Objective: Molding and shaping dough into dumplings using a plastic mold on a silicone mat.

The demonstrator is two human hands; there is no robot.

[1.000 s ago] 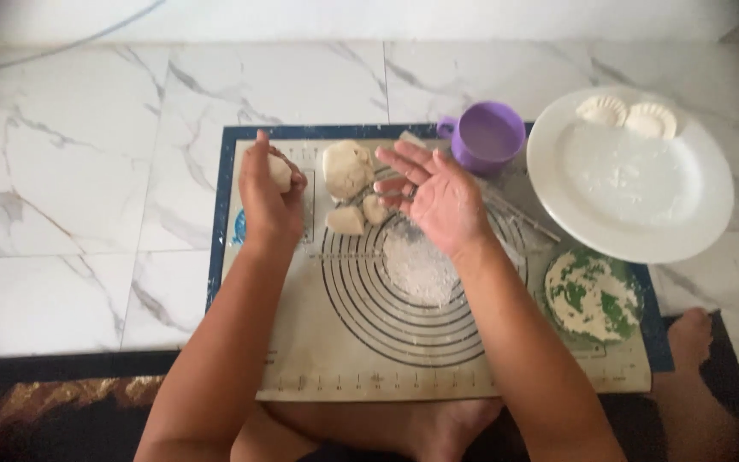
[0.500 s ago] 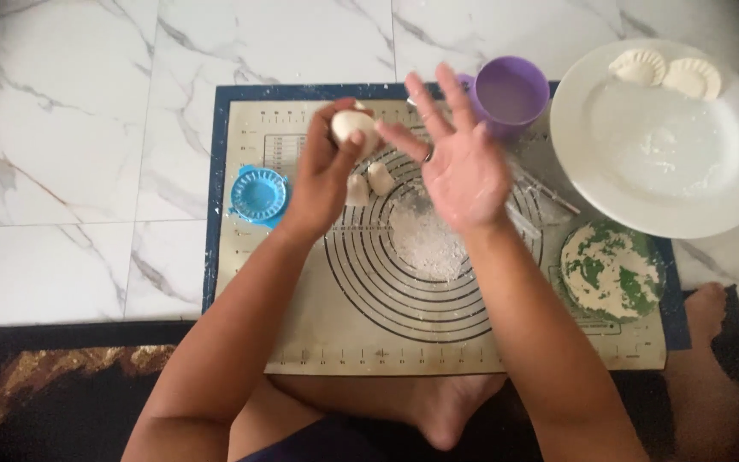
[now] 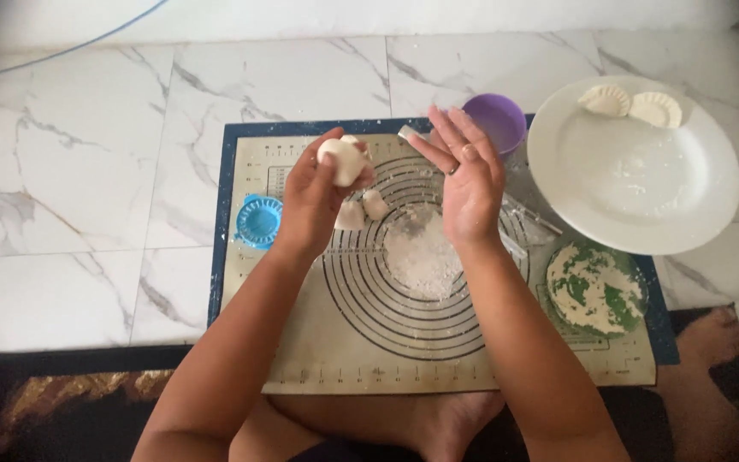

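- Left hand (image 3: 314, 201): fingers closed around a white dough ball (image 3: 341, 160), held up above the upper left part of the baking mat (image 3: 301, 359).
- Right hand (image 3: 464, 175): fully open, palm up, fingers spread, holding nothing; raised over the mat just beside the purple cup (image 3: 496, 121).
- Two small dough pieces (image 3: 363, 210) lie on the mat under the left hand.
- Flour pile (image 3: 423, 257) sits in the middle of the mat's rings.
- Blue dumpling press (image 3: 259, 220) lies at the mat's left edge.
- White plate (image 3: 643, 180) at right carries two folded dumplings (image 3: 630, 104).
- Green bowl (image 3: 596, 289) of flour rests below the plate.
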